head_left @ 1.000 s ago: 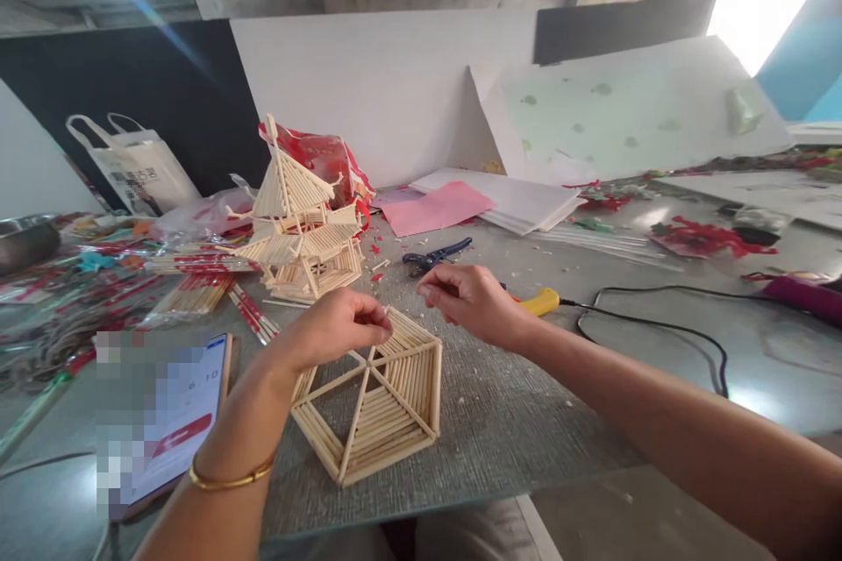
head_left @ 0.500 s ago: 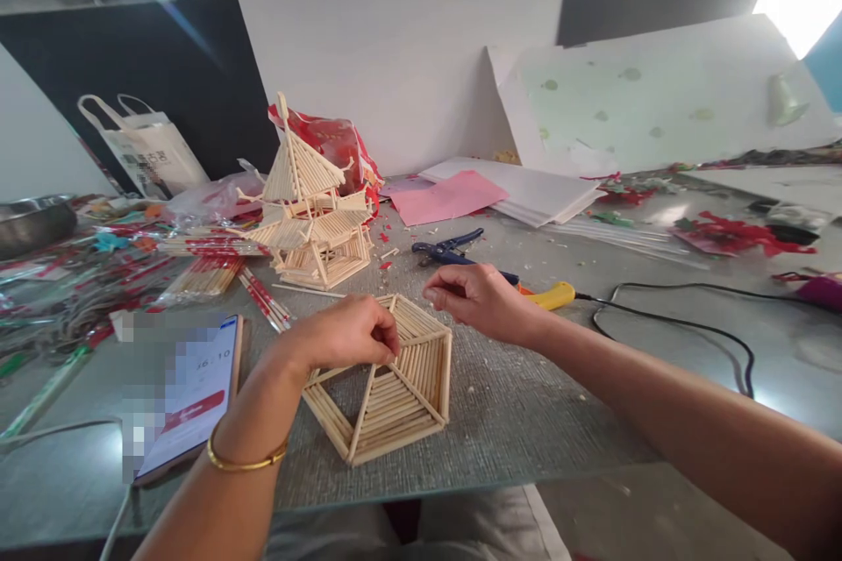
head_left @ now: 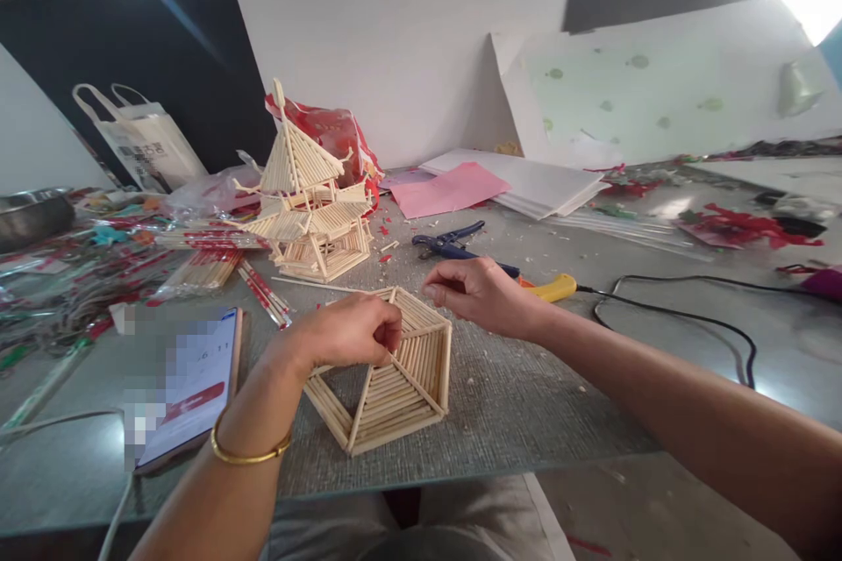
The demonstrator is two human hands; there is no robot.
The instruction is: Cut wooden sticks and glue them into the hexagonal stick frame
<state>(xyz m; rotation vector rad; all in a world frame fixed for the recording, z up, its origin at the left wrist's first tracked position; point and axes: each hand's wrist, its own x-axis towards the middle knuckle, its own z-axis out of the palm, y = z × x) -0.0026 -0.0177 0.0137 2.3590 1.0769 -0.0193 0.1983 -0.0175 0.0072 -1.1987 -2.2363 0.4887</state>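
A flat hexagonal roof panel made of bamboo sticks (head_left: pixel 395 386) lies on the grey table mat (head_left: pixel 513 403) in front of me. My left hand (head_left: pixel 348 330) rests on its centre with fingers pinched together where the ribs meet. My right hand (head_left: pixel 477 294) hovers at the panel's far right corner, fingers curled in a pinch; what they hold I cannot make out. Behind the panel stands a tiered pagoda model of sticks (head_left: pixel 309 197).
A phone (head_left: pixel 190 386) lies at the left near the table edge. Blue-handled pliers (head_left: pixel 453 244), a yellow-handled tool (head_left: pixel 556 287) with a black cord (head_left: pixel 684 302), stick bundles (head_left: pixel 203 267), pink paper (head_left: pixel 447 188), white sheets and red scraps crowd the table.
My left hand has sunk lower onto the panel's centre. My right hand has come slightly closer to the panel's corner. The camera tilted down a little.
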